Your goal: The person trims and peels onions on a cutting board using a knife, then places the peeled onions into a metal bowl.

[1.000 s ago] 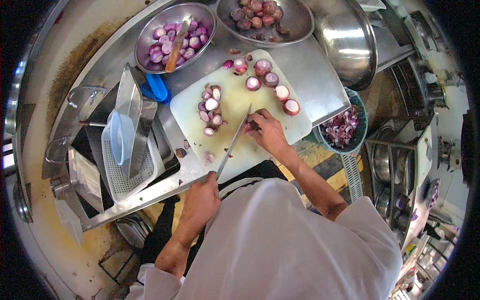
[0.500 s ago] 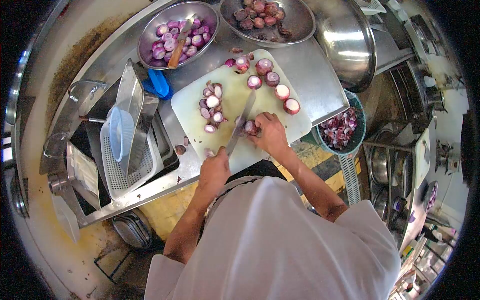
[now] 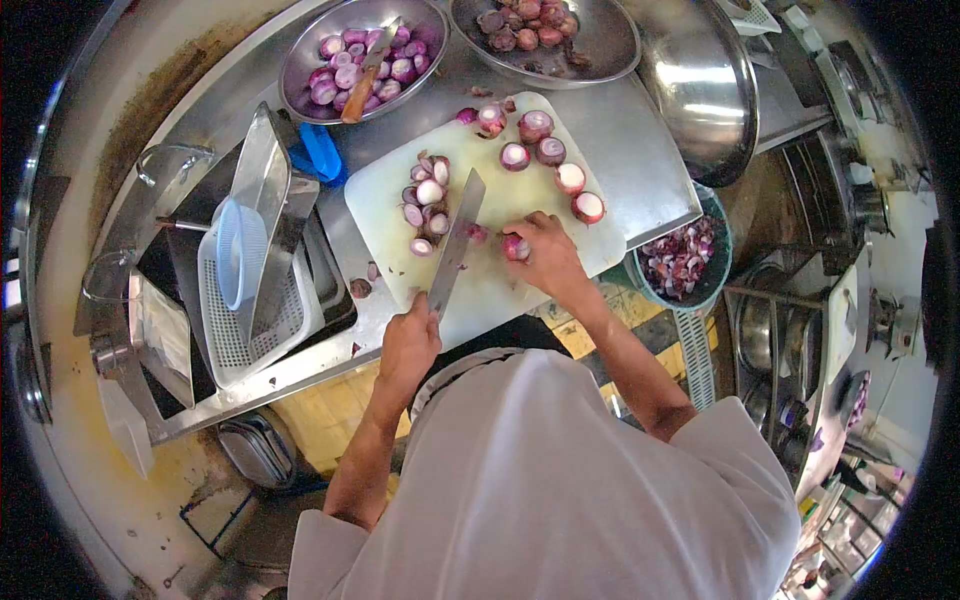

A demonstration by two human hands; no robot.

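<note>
My left hand [image 3: 410,343] is closed round the handle of a knife [image 3: 458,240], its broad blade slanting up over the white cutting board [image 3: 385,225]. In the fingers of my right hand [image 3: 548,262] sits a red onion [image 3: 516,247], held against the board to the right of the blade. A small cut end of onion [image 3: 476,233] lies between the blade and that onion. Left of the knife is a pile of onion end slices [image 3: 428,192]. Several trimmed red onions, among them one with a white cut face [image 3: 588,207], line the board's right side.
A steel bowl [image 3: 440,80] of peeled onions, with a wooden-handled knife [image 3: 362,92] across it, stands behind the board. Beside it is a bowl [image 3: 625,62] of unpeeled onions. A bin [image 3: 640,280] of peelings is at right, a white perforated basket [image 3: 232,370] at left.
The knife has moved left, away from the onion in my right hand, with my left hand lower and further left. A small cut end now lies apart from that onion.
</note>
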